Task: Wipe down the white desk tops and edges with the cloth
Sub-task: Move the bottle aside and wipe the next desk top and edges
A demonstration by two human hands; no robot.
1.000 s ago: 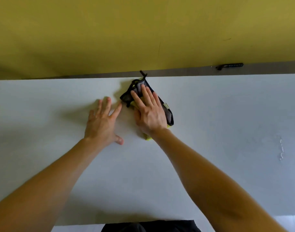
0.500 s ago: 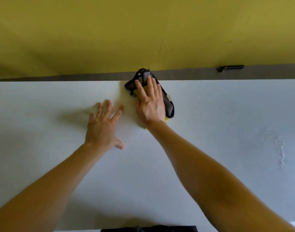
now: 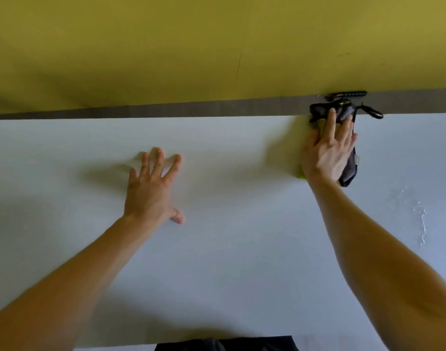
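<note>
The white desk top (image 3: 242,249) fills the lower part of the view. A dark grey cloth (image 3: 349,171) with a yellow-green underside lies at the desk's far edge on the right, its top bunched over that edge. My right hand (image 3: 327,150) presses flat on the cloth with straight fingers pointing away from me. My left hand (image 3: 151,188) rests flat on the bare desk to the left, fingers spread, well apart from the cloth.
A yellow partition (image 3: 216,46) rises behind the desk, with a grey strip (image 3: 166,111) along its base. A small black clip or handle (image 3: 348,94) sits on that strip just above the cloth. Wet streaks (image 3: 419,219) mark the desk at the right.
My right hand has slid the cloth along the far edge to the right, up to the black clip. My left hand has stayed flat on the desk.
</note>
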